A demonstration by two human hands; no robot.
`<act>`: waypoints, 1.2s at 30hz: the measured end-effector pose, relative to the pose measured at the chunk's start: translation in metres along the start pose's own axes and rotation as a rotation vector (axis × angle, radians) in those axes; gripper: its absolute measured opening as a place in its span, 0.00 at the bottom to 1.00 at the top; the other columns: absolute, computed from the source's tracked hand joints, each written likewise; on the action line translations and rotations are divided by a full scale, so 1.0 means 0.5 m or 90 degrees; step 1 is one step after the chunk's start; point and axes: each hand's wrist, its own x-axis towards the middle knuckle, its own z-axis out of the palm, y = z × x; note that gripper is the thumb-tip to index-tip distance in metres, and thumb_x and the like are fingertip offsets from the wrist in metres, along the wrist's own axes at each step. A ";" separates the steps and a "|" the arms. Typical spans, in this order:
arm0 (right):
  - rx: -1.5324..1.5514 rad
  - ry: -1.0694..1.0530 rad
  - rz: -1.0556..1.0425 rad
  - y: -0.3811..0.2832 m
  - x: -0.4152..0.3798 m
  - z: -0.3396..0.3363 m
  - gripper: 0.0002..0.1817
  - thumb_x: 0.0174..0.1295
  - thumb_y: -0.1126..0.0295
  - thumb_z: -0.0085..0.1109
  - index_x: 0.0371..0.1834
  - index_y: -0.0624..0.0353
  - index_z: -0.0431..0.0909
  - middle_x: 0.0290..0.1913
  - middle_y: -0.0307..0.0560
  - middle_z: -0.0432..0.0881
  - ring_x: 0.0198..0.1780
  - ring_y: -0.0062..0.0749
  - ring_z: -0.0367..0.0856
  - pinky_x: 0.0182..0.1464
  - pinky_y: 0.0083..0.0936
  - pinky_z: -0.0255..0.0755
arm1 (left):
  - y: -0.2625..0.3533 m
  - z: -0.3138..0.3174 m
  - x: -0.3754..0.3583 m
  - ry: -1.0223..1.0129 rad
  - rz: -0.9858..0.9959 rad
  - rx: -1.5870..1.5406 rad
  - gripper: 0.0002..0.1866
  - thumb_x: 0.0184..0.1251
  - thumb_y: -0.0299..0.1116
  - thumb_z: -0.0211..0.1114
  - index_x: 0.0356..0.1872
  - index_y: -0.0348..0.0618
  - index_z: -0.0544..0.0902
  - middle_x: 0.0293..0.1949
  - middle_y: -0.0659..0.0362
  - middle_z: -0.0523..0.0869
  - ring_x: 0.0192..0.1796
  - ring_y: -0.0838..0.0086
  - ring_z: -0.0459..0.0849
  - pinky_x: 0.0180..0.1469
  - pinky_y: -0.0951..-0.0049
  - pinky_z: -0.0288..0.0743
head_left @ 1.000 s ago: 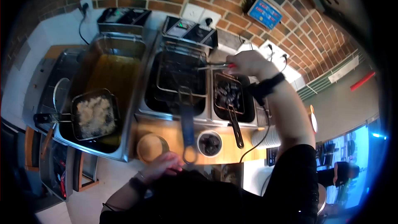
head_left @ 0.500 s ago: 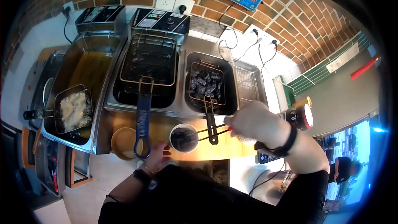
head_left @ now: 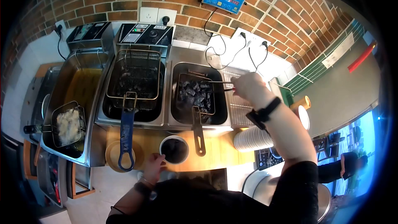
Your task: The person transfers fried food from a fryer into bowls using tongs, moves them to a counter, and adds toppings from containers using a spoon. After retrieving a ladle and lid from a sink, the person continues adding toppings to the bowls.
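My right hand (head_left: 250, 89) is closed around the handles of metal tongs (head_left: 224, 83). The tongs' tips reach into a wire fry basket (head_left: 198, 111) at the black, glossy chunks of food (head_left: 194, 95); whether they grip a chunk I cannot make out. The basket sits in the right steel basin (head_left: 222, 118), its dark handle (head_left: 199, 137) pointing toward me. My left hand (head_left: 154, 168) pinches the near left rim of a white paper bowl (head_left: 185, 157) on the wooden counter. Dark pieces (head_left: 174, 149) lie in the bowl.
Left are a blue-handled basket (head_left: 132, 74) over a fryer and a basket of pale battered food (head_left: 69, 126) over oil. A round tan container (head_left: 112, 155) stands beside the bowl. Stacked paper bowls (head_left: 253, 137) lie at right. A person (head_left: 344, 168) stands in the background.
My right hand has moved the tongs up and away from the paper bowl to the chunks in the right basket. My left hand has closed in on the bowl's rim. The camera view has shifted.
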 end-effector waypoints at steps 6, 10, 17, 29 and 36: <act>0.007 0.030 -0.019 -0.053 0.129 0.065 0.16 0.67 0.61 0.51 0.57 0.48 0.73 0.40 0.39 0.86 0.43 0.34 0.86 0.37 0.29 0.78 | -0.007 0.004 0.005 0.004 0.040 0.005 0.08 0.61 0.34 0.65 0.35 0.48 0.75 0.32 0.63 0.77 0.39 0.75 0.77 0.36 0.73 0.76; 0.010 0.022 -0.015 -0.066 0.152 0.077 0.16 0.68 0.63 0.50 0.57 0.49 0.73 0.40 0.39 0.86 0.43 0.34 0.86 0.38 0.29 0.79 | -0.009 0.011 0.003 0.014 0.041 -0.005 0.06 0.61 0.33 0.65 0.33 0.48 0.75 0.32 0.63 0.77 0.39 0.75 0.77 0.37 0.72 0.76; 0.068 0.170 -0.091 0.021 -0.027 0.002 0.08 0.66 0.64 0.52 0.45 0.48 0.77 0.33 0.43 0.84 0.37 0.39 0.85 0.35 0.35 0.77 | -0.019 0.013 0.005 0.018 0.073 -0.032 0.05 0.62 0.32 0.64 0.31 0.47 0.76 0.29 0.66 0.77 0.36 0.79 0.78 0.40 0.76 0.75; 0.076 0.034 -0.229 -0.231 -0.297 -0.062 0.12 0.62 0.65 0.55 0.47 0.55 0.72 0.34 0.44 0.81 0.35 0.36 0.85 0.30 0.30 0.78 | -0.009 -0.051 -0.002 -0.115 0.029 -0.033 0.07 0.65 0.35 0.66 0.31 0.52 0.76 0.32 0.69 0.76 0.39 0.82 0.76 0.43 0.76 0.73; 0.069 0.022 -0.183 -0.359 -0.301 -0.003 0.18 0.56 0.71 0.58 0.51 0.61 0.71 0.37 0.42 0.82 0.27 0.37 0.85 0.15 0.34 0.73 | -0.008 -0.068 0.002 -0.097 0.026 -0.042 0.06 0.66 0.37 0.65 0.35 0.49 0.78 0.35 0.67 0.77 0.40 0.81 0.76 0.43 0.74 0.76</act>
